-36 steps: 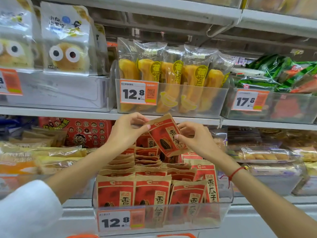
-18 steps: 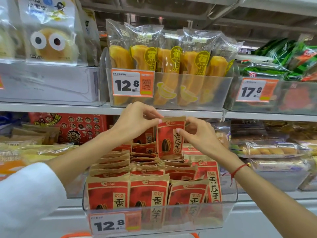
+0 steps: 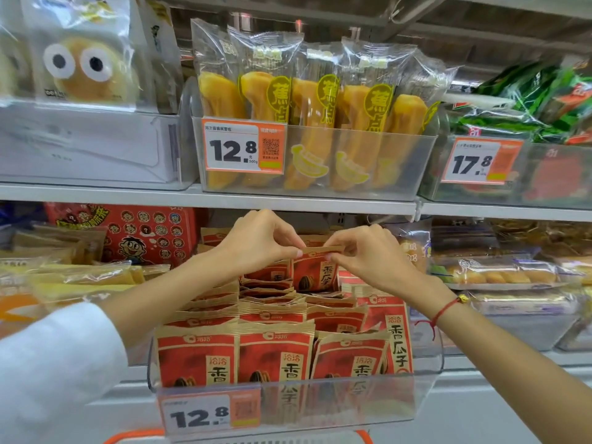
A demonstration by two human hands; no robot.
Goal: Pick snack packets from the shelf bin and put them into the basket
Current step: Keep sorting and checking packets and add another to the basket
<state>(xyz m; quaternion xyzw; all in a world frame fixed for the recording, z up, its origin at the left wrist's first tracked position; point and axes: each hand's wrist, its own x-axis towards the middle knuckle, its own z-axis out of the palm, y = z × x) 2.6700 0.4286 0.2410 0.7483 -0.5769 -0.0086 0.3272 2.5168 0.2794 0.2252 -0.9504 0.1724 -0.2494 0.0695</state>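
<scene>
The packet [image 3: 315,272], tilted a second ago, now stands upright and lower, at the back of the shelf bin [image 3: 426,389] among its fellows; left hand [image 3: 256,243] and right hand [image 3: 368,251] each pinch its top seal — so it reads as straightening, not lifting toward the basket [image 3: 134,437]; long axis vertical, printed face toward the camera.

packets [image 3: 275,357] in bin [image 3: 426,395] | basket [image 3: 137,437] below bin
</scene>
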